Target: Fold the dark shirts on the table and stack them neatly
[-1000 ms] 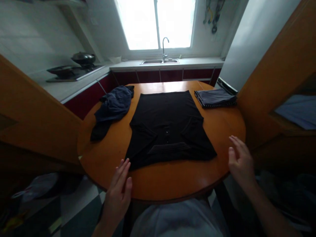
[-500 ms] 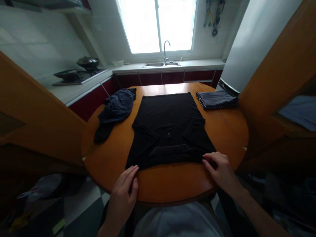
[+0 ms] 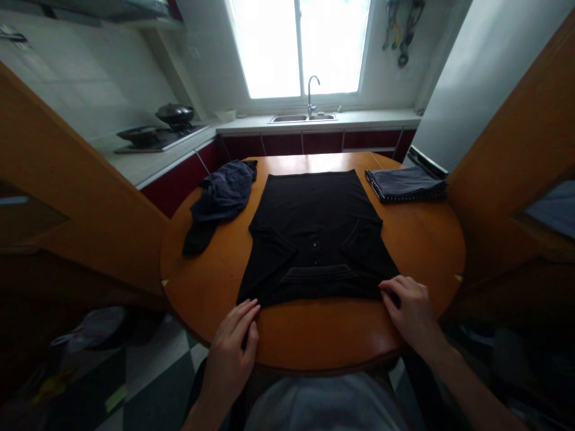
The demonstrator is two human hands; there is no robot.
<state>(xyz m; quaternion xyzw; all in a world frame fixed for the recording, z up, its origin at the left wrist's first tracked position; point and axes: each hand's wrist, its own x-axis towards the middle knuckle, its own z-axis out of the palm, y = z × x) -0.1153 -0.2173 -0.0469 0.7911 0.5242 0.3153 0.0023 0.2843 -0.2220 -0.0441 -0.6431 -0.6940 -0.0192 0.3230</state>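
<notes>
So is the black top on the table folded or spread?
Spread: the black top lies flat and wide across the table, left hand and right hand at its near corners.

Two hands — one black shirt, one table, one faucet

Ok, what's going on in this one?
A person sits or stands at a wooden table with a black shirt spread flat, collar toward them. The left hand has its fingertips at the near left corner; the right hand is at the near right one, though whether it pinches the cloth is unclear. A crumpled dark blue garment lies left, folded grey clothes right.
</notes>
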